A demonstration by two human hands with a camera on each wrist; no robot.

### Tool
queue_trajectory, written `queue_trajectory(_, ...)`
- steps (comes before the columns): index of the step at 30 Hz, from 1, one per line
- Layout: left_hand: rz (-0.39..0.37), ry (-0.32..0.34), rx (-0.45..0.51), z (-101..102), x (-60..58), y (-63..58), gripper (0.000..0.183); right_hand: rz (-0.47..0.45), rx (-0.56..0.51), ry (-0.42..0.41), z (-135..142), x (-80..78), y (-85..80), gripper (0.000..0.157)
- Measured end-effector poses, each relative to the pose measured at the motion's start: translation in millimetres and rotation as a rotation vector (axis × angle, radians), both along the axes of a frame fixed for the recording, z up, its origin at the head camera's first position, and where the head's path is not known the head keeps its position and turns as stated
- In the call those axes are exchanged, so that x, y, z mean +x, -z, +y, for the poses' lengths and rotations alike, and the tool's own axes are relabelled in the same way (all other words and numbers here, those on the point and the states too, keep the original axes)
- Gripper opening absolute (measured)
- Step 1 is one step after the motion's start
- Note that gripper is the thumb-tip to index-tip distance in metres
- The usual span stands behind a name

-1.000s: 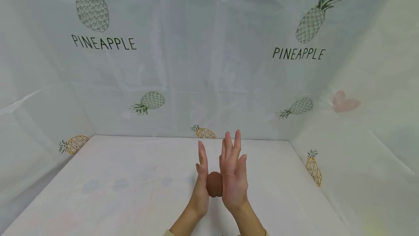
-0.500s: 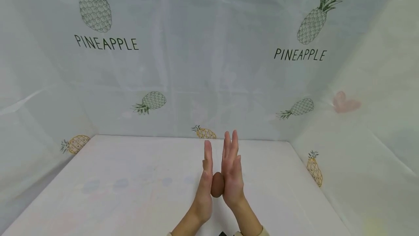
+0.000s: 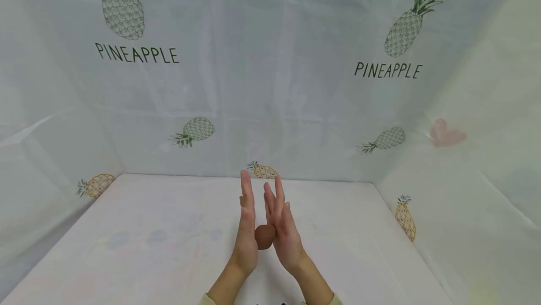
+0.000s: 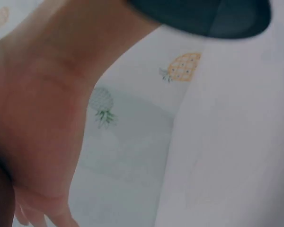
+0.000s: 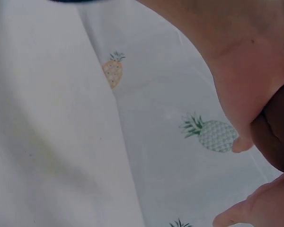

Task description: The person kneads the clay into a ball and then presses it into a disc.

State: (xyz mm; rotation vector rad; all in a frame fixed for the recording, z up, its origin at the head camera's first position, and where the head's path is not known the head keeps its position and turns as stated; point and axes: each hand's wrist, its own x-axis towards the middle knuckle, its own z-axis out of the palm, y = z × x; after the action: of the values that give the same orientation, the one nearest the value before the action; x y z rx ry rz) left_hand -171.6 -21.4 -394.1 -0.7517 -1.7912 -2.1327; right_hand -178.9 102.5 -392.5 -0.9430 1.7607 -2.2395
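A brown clay ball [image 3: 265,237], slightly uneven in outline, is pressed between my two palms in the head view. My left hand [image 3: 246,239] stands upright on its left side, fingers straight and pointing away. On the other side my right hand [image 3: 287,239] holds its palm against the clay, its fingers extended and slightly apart. The left fingertips reach a little farther forward than the right ones. A crease runs across the clay ball [image 5: 277,127] in the right wrist view. In the left wrist view only a dark edge of the clay ball [image 4: 0,198] shows.
Below the hands lies a white table top [image 3: 181,258] with faint coloured stains. Pale sheeting [image 3: 296,84] printed with pineapples encloses its back and sides. A dark rounded band [image 4: 203,16] crosses the top of the left wrist view.
Both hands and the clay have shifted left over the last half second. The left hand slid forward against the right, which drew back. The clay turned from an upright oval to a rounder outline.
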Motion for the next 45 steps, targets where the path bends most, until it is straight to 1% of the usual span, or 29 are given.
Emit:
queue_trajectory(3, 0.018, -0.062, 0.007, -7.8, -3.3, -2.8, 0.063, 0.012, 0.018, -0.021, -3.7, 4.9, -2.6, 0.059)
queue_trajectory(4, 0.023, -0.075, 0.010, -9.8, -4.2, -3.5, 0.063, 0.023, 0.019, -0.022, -4.9, 6.8, -3.5, 0.058)
queue_trajectory(6, 0.008, -0.082, 0.014, -12.3, -5.2, -4.4, 0.063, 0.060, 0.016, -0.017, -6.8, 10.4, -5.2, 0.057)
queue_trajectory(8, -0.015, -0.084, 0.008, -12.6, -6.0, -3.5, 0.062, 0.115, 0.003, -0.001, -7.9, 12.4, -6.7, 0.057)
queue_trajectory(11, -0.053, -0.068, -0.013, -9.5, -6.8, -0.5, 0.062, 0.204, -0.027, 0.037, -8.0, 12.8, -8.8, 0.057)
queue_trajectory(13, -0.056, -0.054, -0.036, -5.7, -6.4, 2.0, 0.062, 0.247, -0.050, 0.060, -7.3, 11.6, -9.5, 0.058)
queue_trajectory(15, -0.050, -0.028, -0.059, -1.6, -4.3, 3.5, 0.061, 0.269, -0.060, 0.082, -5.8, 9.9, -9.1, 0.058)
queue_trajectory(18, -0.027, 0.021, -0.088, 5.5, 0.5, 3.9, 0.058, 0.275, -0.061, 0.116, -1.6, 6.3, -8.3, 0.057)
queue_trajectory(22, 0.006, 0.062, -0.109, 12.3, 6.5, 2.7, 0.057, 0.272, -0.059, 0.148, 3.5, 0.6, -7.9, 0.057)
queue_trajectory(24, 0.006, 0.071, -0.103, 13.7, 9.1, 1.0, 0.058, 0.261, -0.065, 0.146, 5.2, -1.3, -6.9, 0.057)
queue_trajectory(28, 0.001, 0.080, -0.060, 11.0, 11.0, -2.8, 0.058, 0.214, -0.060, 0.122, 6.1, -3.7, -2.0, 0.056)
queue_trajectory(31, 0.020, 0.065, -0.028, 5.7, 9.9, -6.7, 0.058, 0.186, -0.036, 0.107, 4.0, -4.8, 1.9, 0.056)
queue_trajectory(34, 0.020, 0.032, -0.005, -2.5, 8.1, -11.1, 0.059, 0.171, -0.001, 0.086, -1.1, -3.3, 4.2, 0.056)
queue_trajectory(41, 0.005, -0.053, 0.016, -19.3, -2.2, -16.5, 0.059, 0.194, 0.026, 0.034, -12.4, 4.2, 4.5, 0.057)
queue_trajectory(45, -0.014, -0.053, 0.006, -21.4, -4.7, -15.5, 0.059, 0.242, 0.017, 0.037, -14.7, 9.0, 3.8, 0.057)
